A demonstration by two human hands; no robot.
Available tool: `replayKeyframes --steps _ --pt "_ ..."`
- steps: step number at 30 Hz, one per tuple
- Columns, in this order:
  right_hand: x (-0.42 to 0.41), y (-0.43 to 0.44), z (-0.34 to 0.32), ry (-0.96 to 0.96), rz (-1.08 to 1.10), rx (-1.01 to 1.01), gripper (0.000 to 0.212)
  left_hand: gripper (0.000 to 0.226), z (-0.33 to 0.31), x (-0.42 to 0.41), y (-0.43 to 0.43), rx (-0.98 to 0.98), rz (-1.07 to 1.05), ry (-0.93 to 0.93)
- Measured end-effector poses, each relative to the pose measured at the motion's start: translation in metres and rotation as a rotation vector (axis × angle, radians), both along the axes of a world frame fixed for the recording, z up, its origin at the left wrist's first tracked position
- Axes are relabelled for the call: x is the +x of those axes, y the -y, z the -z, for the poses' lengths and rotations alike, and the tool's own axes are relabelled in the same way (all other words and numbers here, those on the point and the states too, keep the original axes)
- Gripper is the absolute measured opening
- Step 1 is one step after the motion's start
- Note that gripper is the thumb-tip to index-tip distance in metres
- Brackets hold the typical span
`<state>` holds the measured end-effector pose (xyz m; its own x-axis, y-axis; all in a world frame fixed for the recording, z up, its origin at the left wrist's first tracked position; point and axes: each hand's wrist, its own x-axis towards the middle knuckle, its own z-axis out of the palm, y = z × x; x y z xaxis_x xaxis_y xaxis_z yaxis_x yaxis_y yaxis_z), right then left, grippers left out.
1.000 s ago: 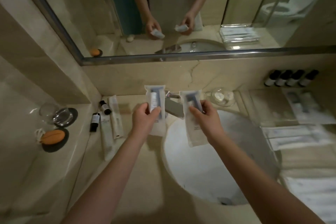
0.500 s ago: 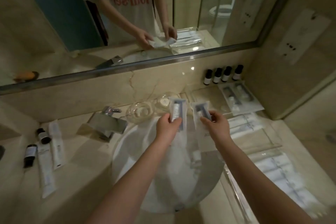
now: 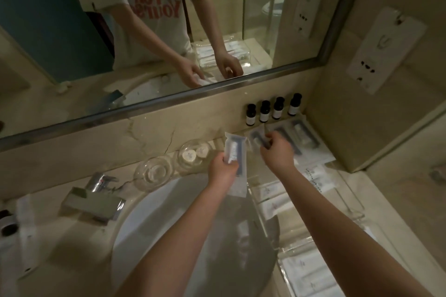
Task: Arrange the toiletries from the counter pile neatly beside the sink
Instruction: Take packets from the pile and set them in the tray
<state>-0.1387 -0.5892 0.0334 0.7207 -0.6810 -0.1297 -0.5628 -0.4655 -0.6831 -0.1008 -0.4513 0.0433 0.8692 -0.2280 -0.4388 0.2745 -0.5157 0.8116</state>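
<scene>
Seen from above: a marble worktop [image 3: 72,243] around a round white sink [image 3: 154,222], under a wide mirror [image 3: 169,31].

Left hand [image 3: 222,169] closed on a clear sachet [image 3: 235,154] with a small tube inside, held upright over the worktop's strip between the sink's far right rim and the back wall. Right hand [image 3: 277,154] reaching toward the back right corner, fingers pinched on a second sachet [image 3: 257,140] — lowered to, or just touching, the worktop beside two like sachets [image 3: 296,137] already lying side by side there.

Already neat, as far as visible: four dark bottles [image 3: 271,111] in a row against the back wall at the right corner, the flat sachets below them, white packets [image 3: 313,173] and more wrapped items in a clear tray [image 3: 357,214] along the right edge, two glass dishes [image 3: 173,164] behind the sink beside the tap [image 3: 94,198].

Left to do, judging by the layout: setting down both held sachets in line with the others. Also possibly unsorted — a few tubes and small bottles [image 3: 14,226] lying at the left edge, only partly in view, blurred. Likely past the halfway mark.
</scene>
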Motion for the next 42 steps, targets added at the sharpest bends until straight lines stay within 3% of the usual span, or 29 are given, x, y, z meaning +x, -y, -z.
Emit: replayKeyframes --steps 5,9,14,18,21,25,42 --pt "0.002 0.011 0.020 -0.142 -0.154 -0.436 0.031 0.022 0.017 0.003 0.020 0.025 -0.097 0.010" --pt "-0.003 0.021 0.030 -0.048 -0.182 -0.494 0.032 0.018 0.024 0.003 0.032 0.037 -0.152 0.016" --pt "-0.026 0.028 0.037 0.115 -0.164 -0.601 0.030 0.021 0.025 0.003 0.035 0.241 -0.013 0.102" --pt "-0.044 0.028 0.041 0.033 -0.297 -0.591 0.049 0.046 0.028 0.003 0.025 0.394 0.090 0.295" --pt "-0.042 0.029 0.044 -0.077 -0.410 -0.567 0.053 0.069 0.035 -0.002 0.013 0.450 0.366 0.482" --pt "-0.033 0.033 0.040 -0.123 -0.479 -0.591 0.056 0.063 0.048 -0.001 0.008 0.546 0.714 0.531" --pt "-0.020 0.042 0.028 -0.238 -0.555 -0.543 0.057 0.063 0.042 0.003 0.011 0.613 0.724 0.519"
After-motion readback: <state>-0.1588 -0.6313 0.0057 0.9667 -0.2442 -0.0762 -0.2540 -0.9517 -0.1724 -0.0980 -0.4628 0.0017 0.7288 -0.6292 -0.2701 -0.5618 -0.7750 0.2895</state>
